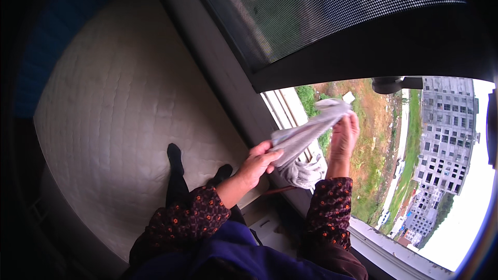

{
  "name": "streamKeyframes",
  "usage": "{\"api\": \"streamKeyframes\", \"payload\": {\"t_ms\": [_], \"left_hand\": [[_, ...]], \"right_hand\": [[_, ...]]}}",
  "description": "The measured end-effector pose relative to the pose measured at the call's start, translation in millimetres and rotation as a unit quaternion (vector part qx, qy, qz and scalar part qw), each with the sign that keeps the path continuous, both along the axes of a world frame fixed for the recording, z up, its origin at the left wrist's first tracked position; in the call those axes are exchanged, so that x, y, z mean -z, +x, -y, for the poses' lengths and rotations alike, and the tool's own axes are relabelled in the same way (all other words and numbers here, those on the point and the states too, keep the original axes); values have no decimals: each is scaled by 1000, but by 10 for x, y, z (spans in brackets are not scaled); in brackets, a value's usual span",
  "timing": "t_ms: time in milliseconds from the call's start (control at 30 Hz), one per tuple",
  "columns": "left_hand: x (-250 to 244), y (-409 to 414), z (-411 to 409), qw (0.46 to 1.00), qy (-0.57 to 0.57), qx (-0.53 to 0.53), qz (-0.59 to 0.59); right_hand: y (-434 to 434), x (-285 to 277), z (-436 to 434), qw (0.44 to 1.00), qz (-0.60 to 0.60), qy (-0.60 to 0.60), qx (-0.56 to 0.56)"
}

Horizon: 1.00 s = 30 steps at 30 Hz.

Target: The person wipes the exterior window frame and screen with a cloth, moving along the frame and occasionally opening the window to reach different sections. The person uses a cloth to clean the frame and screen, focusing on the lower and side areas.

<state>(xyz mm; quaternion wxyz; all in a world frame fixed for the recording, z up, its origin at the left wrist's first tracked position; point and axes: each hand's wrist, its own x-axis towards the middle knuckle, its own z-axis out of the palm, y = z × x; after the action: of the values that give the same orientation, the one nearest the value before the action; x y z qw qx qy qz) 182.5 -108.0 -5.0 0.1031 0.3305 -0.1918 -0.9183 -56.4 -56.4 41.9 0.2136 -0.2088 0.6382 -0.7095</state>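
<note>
A light grey cloth [305,134] is stretched on a slant between my two hands at the open window, slightly blurred. My left hand [255,165] pinches its lower end between thumb and fingers. Higher up, my right hand [344,136] grips the other end, where a folded bit of the cloth flops over. Beneath them, a second bunched greyish cloth [305,173] rests on the window sill, partly hidden by the held one. It touches neither hand, as far as I can see.
My feet in dark socks are on a pale quilted mattress [128,105]. A dark-framed mesh screen [288,11] fills the upper part. White window tracks [288,109] run beside the opening, with a dark window handle [389,84] above. Outside are grass and grey buildings [447,132].
</note>
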Motion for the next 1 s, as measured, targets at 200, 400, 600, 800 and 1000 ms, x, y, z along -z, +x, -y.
{"api": "streamKeyframes", "payload": {"t_ms": [200, 400, 600, 800, 1000], "left_hand": [[-496, -752, -280, 948, -234, 141, -162], [-64, -183, -353, 985, -110, 128, 17], [250, 11, -291, 992, -91, 3, 89], [291, 83, -311, 984, -85, 33, 153], [307, 72, -562, 978, -102, 112, 144]], "right_hand": [[-59, -27, -977, 998, 66, -17, 7], [358, 276, -782, 998, 23, 57, -14], [767, 438, 327, 839, -424, 284, -189], [840, 684, 44, 749, -518, 357, -209], [751, 645, -721, 770, -435, 426, -191]]}}
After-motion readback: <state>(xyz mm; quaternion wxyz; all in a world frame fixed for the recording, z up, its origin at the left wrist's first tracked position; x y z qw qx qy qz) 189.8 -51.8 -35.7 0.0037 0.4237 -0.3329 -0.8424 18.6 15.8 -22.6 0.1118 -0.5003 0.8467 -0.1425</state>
